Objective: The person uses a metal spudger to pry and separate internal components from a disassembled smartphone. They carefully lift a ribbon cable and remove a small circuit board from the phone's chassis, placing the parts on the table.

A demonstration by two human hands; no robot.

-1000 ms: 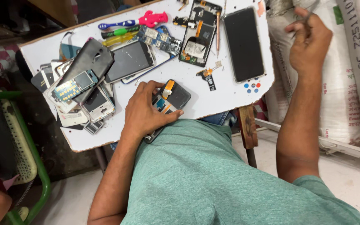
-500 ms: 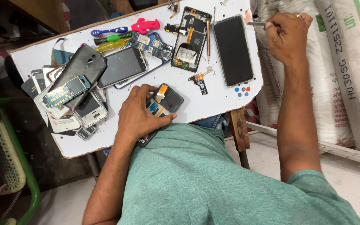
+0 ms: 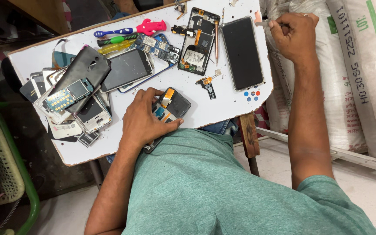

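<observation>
Right hand shifted in over the bench corner, grip clenched on a thin tool. Left hand pinning opened phone near the belly, long axis slanting up-right, grasping it.

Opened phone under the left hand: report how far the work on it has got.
Done: the opened phone lies back-off, its insides exposed. In hand: the left hand pins it to the white board; the right hand grips a thin tool off the board's edge. Left: it remains uncovered.

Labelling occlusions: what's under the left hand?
The left hand presses on an opened phone; its dark back and orange strip show. The part beneath the palm is hidden.
</observation>
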